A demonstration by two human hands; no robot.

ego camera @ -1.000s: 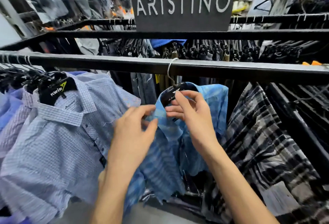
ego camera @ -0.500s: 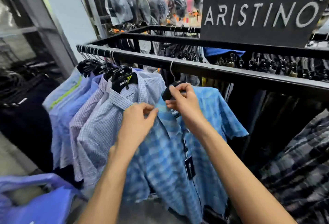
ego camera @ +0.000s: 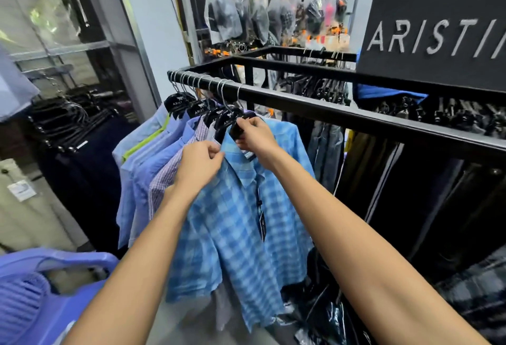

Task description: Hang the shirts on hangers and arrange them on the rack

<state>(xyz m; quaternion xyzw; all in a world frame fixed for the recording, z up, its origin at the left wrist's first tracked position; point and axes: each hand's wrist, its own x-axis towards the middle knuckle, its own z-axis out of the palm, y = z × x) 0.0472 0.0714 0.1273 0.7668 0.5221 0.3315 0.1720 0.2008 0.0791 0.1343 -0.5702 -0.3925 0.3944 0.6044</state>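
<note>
A blue plaid shirt hangs on a black hanger whose metal hook is over the black rack rail. My right hand grips the hanger's neck at the shirt's collar. My left hand pinches the collar's left side. The plaid shirt is pressed against a row of several light blue and lilac shirts on black hangers at the rail's left end. A dark price tag dangles down the shirt's front.
A black brand sign stands on the rack's top at the right. Dark trousers hang behind the rail. A purple plastic basket is at the lower left. Bagged goods hang on the back wall. A plaid shirt lies lower right.
The blue plaid shirt and both hands have slid left along the rail until it closed up against the other shirts. My view has swung left, showing the rack's end.
</note>
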